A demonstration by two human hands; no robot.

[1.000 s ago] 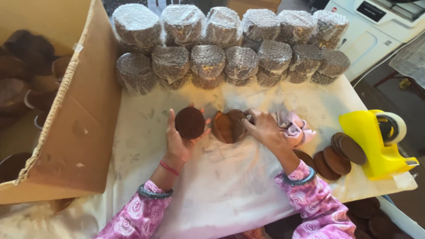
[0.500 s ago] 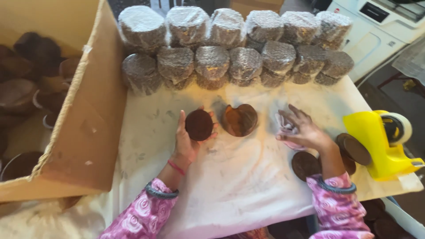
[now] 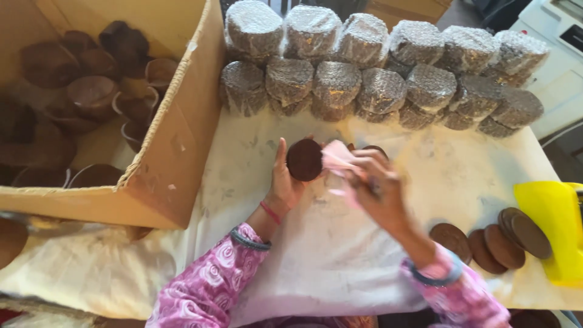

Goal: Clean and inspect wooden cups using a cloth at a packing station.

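Nearest to me, my two pink patterned sleeves (image 3: pixel 206 291) came up over the worktop (image 3: pixel 316 255), which was covered with a white cloth. To my right, near the edge, a short row of brown round discs (image 3: pixel 492 240) lay overlapping each other, just beside a yellow tape dispenser (image 3: pixel 555 231). Further out, my right hand (image 3: pixel 379 191) was blurred, its grip closed on a pink rag (image 3: pixel 340 161) that touched the round brown lid (image 3: pixel 304 159). My left hand (image 3: pixel 284 182) held this lid upright, with the thumb on one side and the fingers behind it, so the grip was clamped on the lid. Behind the rag a brown wooden piece (image 3: pixel 373 149) was partly hidden, and I could not tell its shape. On my left stood an open cardboard box (image 3: pixel 176 146) with dark wooden bowls (image 3: pixel 91 91) inside. Farthest away, many round bundles in bubble wrap (image 3: pixel 376 67) were stacked in two rows along the back of the worktop.
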